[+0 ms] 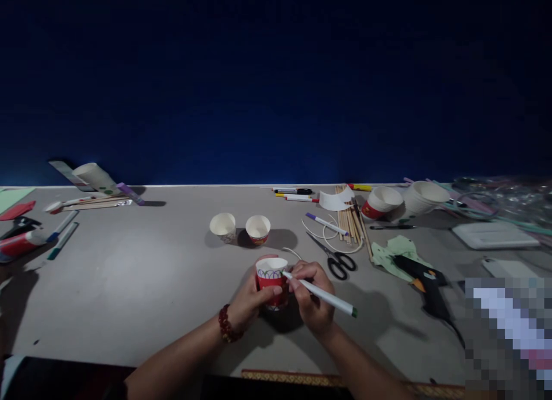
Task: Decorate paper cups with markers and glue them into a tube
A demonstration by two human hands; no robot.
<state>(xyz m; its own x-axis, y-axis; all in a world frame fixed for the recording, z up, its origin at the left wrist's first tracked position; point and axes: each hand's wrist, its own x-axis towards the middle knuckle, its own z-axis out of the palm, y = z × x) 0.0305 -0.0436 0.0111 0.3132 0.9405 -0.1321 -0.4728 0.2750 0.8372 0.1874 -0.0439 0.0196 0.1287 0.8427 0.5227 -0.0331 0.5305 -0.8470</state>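
Note:
My left hand (248, 302) is wrapped round a red and white paper cup (271, 282), which it holds a little above the table near the front edge. A looped line pattern in blue and green runs round the cup's white upper band. Between the fingers of my right hand (314, 296) is a white marker (330, 298) with a green end. The marker's tip meets, or nearly meets, the right side of that band. Behind my hands stand a white paper cup (223, 226) and a smaller red and white cup (257, 230).
To the right lie black-handled scissors (338, 263), wooden sticks (350, 225), a purple-capped marker (326, 223) and a black glue gun (426, 288) on green paper (386, 253). Stacked cups (425, 199) stand farther back. On the left are markers (63, 241) and a tilted cup stack (95, 179).

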